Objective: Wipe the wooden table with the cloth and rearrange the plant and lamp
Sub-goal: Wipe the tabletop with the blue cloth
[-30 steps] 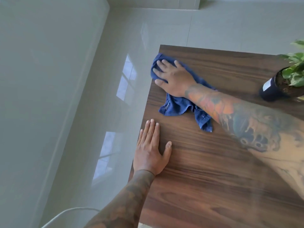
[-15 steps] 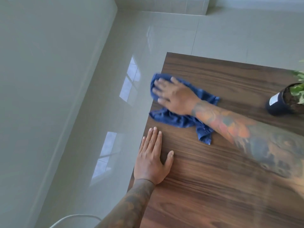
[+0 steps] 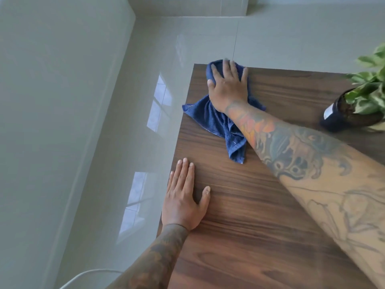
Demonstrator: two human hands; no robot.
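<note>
The blue cloth (image 3: 216, 119) was pressed flat on the table (image 3: 260, 226) at its far left corner by the right hand (image 3: 229, 88), fingers spread open on top of it, not gripping. The left hand (image 3: 184, 201) was laid flat and open on the wood near the left edge. The plant (image 3: 358, 105) was seen in its dark pot at the far right.

The wooden table (image 3: 260, 215) carries a blue cloth (image 3: 216, 119) under the right hand's fingers (image 3: 226, 69), and a potted plant (image 3: 350, 113) well right of them.
</note>
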